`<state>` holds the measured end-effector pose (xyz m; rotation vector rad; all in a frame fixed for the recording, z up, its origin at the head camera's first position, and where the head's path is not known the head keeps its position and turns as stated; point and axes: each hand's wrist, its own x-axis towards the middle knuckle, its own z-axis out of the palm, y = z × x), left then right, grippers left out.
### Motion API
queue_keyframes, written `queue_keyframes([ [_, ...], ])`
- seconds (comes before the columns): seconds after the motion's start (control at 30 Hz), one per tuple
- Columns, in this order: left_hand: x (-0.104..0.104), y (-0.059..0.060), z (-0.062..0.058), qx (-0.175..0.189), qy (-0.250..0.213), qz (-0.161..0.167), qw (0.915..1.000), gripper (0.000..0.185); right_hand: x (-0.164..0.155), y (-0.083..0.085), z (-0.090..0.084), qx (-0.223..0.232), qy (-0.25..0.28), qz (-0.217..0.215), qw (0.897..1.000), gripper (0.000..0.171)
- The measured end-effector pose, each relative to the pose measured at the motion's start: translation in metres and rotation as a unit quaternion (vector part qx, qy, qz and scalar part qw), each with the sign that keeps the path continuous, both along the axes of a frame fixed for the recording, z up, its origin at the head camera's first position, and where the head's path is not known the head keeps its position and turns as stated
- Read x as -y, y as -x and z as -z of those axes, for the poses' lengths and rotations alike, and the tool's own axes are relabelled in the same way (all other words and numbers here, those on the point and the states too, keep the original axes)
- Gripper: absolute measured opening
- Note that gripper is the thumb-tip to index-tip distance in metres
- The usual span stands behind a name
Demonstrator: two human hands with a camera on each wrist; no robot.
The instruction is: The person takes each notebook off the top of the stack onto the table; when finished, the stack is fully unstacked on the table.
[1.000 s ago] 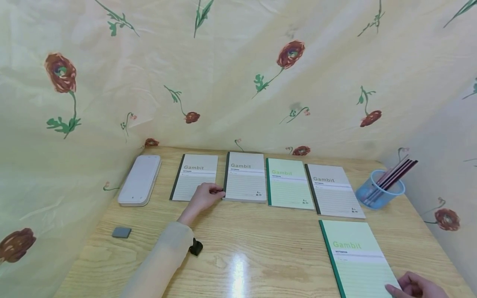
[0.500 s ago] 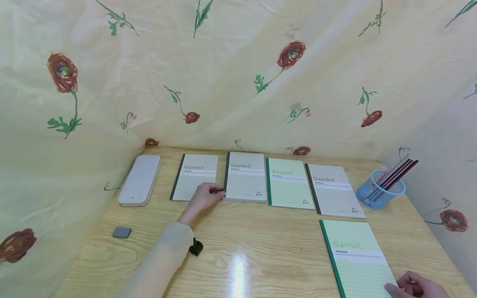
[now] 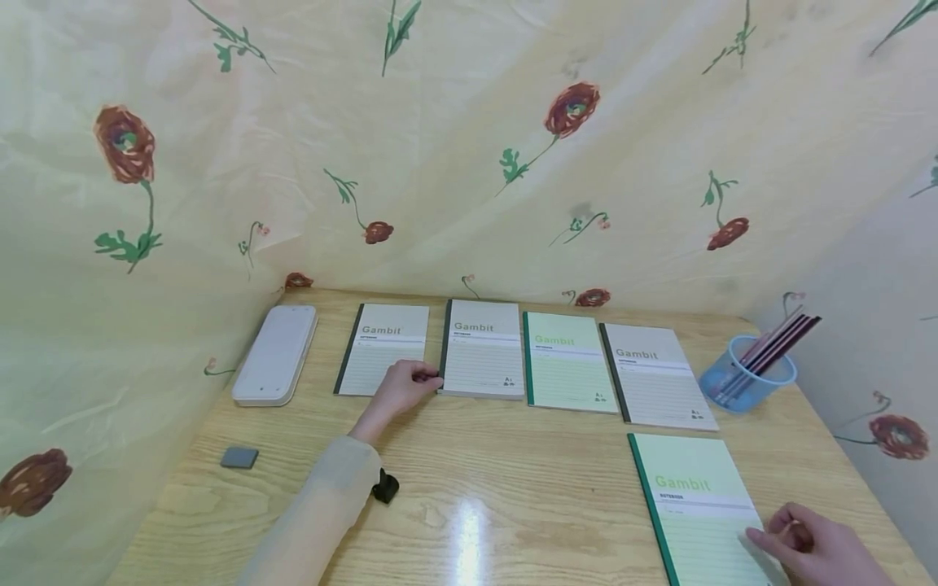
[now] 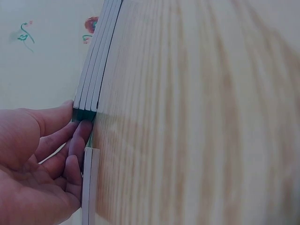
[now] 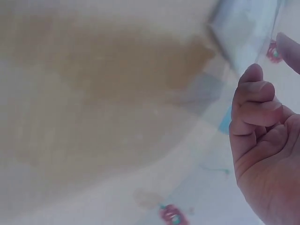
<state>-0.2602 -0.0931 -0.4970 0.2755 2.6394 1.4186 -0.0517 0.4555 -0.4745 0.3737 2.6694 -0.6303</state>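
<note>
Four "Gambit" notebook piles lie in a row in the head view. My left hand [image 3: 401,387] reaches over the dark-spined leftmost notebook [image 3: 377,350] and pinches the lower left corner of the thicker grey notebook stack [image 3: 484,350]. In the left wrist view its thumb lies on top of the stack's edges [image 4: 96,61], with fingers against the spine; a thinner pile [image 4: 90,183] sits below the hand. Over the right side of the nearer green notebook [image 3: 696,505], my right hand [image 3: 813,541] hovers with loosely curled fingers [image 5: 255,112], thumb apart, nothing held.
A green notebook pile [image 3: 572,362] and another grey notebook [image 3: 655,374] continue the row rightward. Beside them stands a blue cup of pencils [image 3: 747,374]. At left are a white case [image 3: 274,354] and a small grey block [image 3: 239,457]. Flowered cloth [image 3: 469,163] hangs around the table.
My right hand has left the green notebook's right edge, rising slightly up and inward over it. The left hand and all the notebooks stay where they were.
</note>
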Motion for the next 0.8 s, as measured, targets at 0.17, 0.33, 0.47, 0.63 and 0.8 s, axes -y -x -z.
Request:
queue_keyframes([
  [0.17, -0.001, 0.000, 0.000, 0.004, 0.005, -0.005, 1.0000, 0.025, 0.022, 0.024, -0.020, -0.048, -0.003, -0.053, 0.997, 0.042],
  [0.33, -0.003, -0.002, -0.002, 0.001, 0.008, -0.004, 1.0000, 0.025, 0.046, 0.051, -0.027, -0.127, 0.021, -0.109, 0.986, 0.032],
  [0.47, -0.004, -0.001, 0.000, 0.001, 0.008, -0.006, 1.0000, 0.025, 0.069, 0.079, -0.031, -0.186, 0.051, -0.152, 0.969, 0.026],
  [0.63, -0.003, -0.001, -0.001, 0.003, 0.010, -0.010, 0.9999, 0.024, 0.101, 0.121, -0.039, -0.190, 0.073, -0.169, 0.964, 0.030],
  [0.8, -0.002, -0.003, -0.003, 0.004, 0.008, -0.011, 0.9999, 0.024, 0.130, 0.159, -0.039, -0.193, 0.102, -0.168, 0.961, 0.036],
])
